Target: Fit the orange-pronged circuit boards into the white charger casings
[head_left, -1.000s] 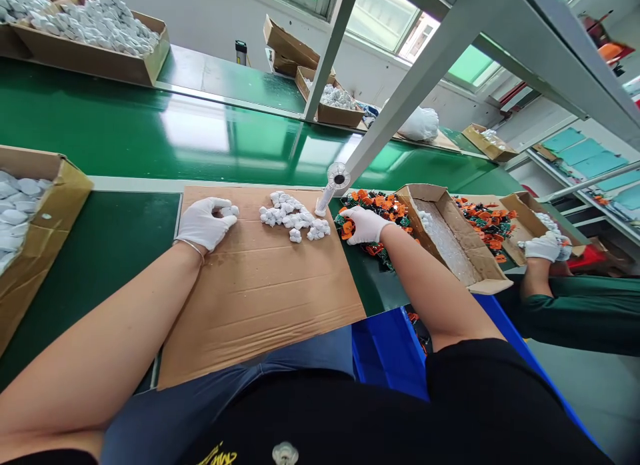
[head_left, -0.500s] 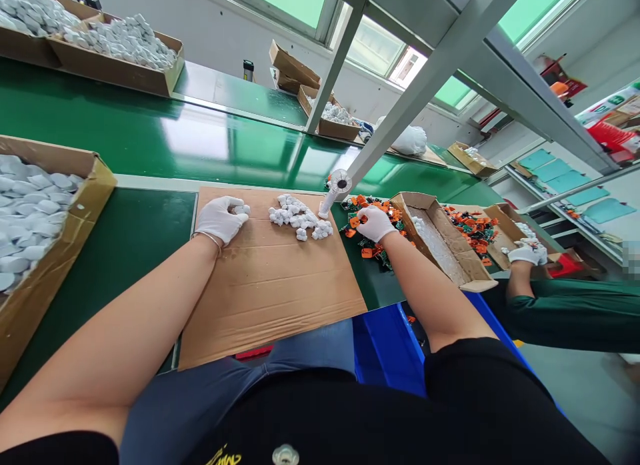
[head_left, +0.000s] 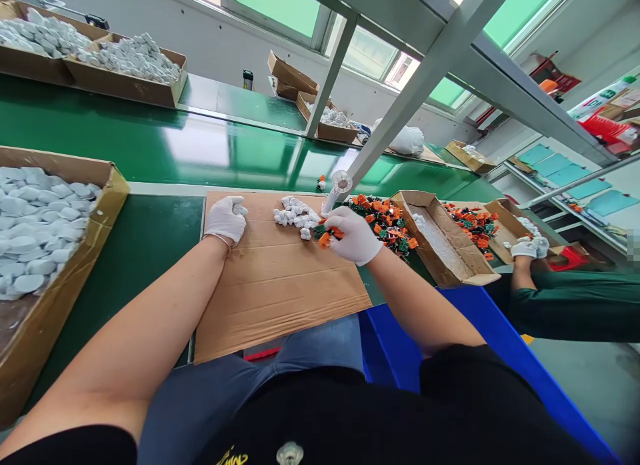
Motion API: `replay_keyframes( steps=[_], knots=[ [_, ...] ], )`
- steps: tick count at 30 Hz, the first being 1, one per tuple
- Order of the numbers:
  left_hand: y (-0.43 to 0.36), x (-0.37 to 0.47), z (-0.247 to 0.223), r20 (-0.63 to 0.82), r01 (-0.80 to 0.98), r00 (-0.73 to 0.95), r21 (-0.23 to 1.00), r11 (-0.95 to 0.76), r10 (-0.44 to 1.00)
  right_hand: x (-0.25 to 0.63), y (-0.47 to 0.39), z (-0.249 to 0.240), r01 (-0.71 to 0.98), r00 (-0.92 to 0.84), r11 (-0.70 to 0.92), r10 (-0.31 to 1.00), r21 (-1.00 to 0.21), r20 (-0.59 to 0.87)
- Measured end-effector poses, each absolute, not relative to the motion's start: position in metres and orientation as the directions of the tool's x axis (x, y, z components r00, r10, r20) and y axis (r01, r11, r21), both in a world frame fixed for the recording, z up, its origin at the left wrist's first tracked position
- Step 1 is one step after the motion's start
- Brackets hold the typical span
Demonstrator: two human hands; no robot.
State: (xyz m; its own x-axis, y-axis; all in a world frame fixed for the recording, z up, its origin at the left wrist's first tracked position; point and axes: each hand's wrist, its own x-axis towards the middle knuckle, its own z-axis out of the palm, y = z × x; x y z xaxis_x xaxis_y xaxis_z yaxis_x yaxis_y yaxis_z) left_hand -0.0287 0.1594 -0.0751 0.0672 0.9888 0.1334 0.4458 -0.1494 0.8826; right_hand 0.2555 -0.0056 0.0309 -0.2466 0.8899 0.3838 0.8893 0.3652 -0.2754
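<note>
My left hand, in a white glove, is closed around small white plastic pieces at the far left of the cardboard sheet. White shows between its thumb and fingers. My right hand, gloved too, grips several orange-and-green circuit boards over the right edge of the sheet. A cluster of small white pieces lies on the cardboard between my hands. Right of my right hand is a heap of orange-and-green boards on the green bench.
A box of white discs stands at left. A small white fan rises behind the sheet. An open carton sits right of the heap. Farther right, a co-worker's gloved hands are at work. Blue bins are below the bench.
My right hand has moved left from the heap onto the cardboard, bringing several orange-and-green boards. My left hand stays closed at the sheet's left side. The view has shifted slightly.
</note>
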Motion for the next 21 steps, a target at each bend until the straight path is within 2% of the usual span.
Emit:
replay_keyframes(
  steps=[2, 4, 7, 10, 14, 18, 21],
  knots=[
    [0.16, -0.031, -0.077, 0.141, 0.446, 0.073, 0.881, -0.158, 0.987, 0.204, -0.007, 0.015, 0.832, -0.478, 0.53, 0.836, -0.165, 0.271],
    [0.16, -0.032, -0.077, 0.139, 0.446, 0.08, 0.88, -0.16, 0.987, 0.161, -0.007, 0.002, 0.795, -0.595, 0.605, 0.794, -0.055, 0.126],
    [0.158, -0.032, -0.077, 0.131, 0.434, 0.093, 0.887, -0.158, 0.987, 0.123, -0.01, -0.005, 0.747, -0.664, 0.662, 0.748, 0.064, 0.001],
    [0.157, -0.029, -0.075, 0.127, 0.424, 0.079, 0.893, -0.149, 0.989, 0.114, -0.015, 0.003, 0.756, -0.646, 0.644, 0.763, 0.121, -0.025],
    [0.156, -0.028, -0.067, 0.136, 0.447, 0.064, 0.882, -0.15, 0.989, 0.122, -0.023, 0.015, 0.774, -0.629, 0.627, 0.777, 0.088, 0.003],
    [0.154, -0.03, -0.061, 0.137, 0.474, 0.059, 0.868, -0.149, 0.989, 0.136, -0.034, 0.021, 0.801, -0.597, 0.597, 0.802, -0.056, 0.02],
    [0.151, -0.03, -0.06, 0.133, 0.455, 0.05, 0.879, -0.141, 0.99, 0.158, -0.048, 0.02, 0.821, -0.541, 0.549, 0.836, -0.157, 0.095]
  ],
)
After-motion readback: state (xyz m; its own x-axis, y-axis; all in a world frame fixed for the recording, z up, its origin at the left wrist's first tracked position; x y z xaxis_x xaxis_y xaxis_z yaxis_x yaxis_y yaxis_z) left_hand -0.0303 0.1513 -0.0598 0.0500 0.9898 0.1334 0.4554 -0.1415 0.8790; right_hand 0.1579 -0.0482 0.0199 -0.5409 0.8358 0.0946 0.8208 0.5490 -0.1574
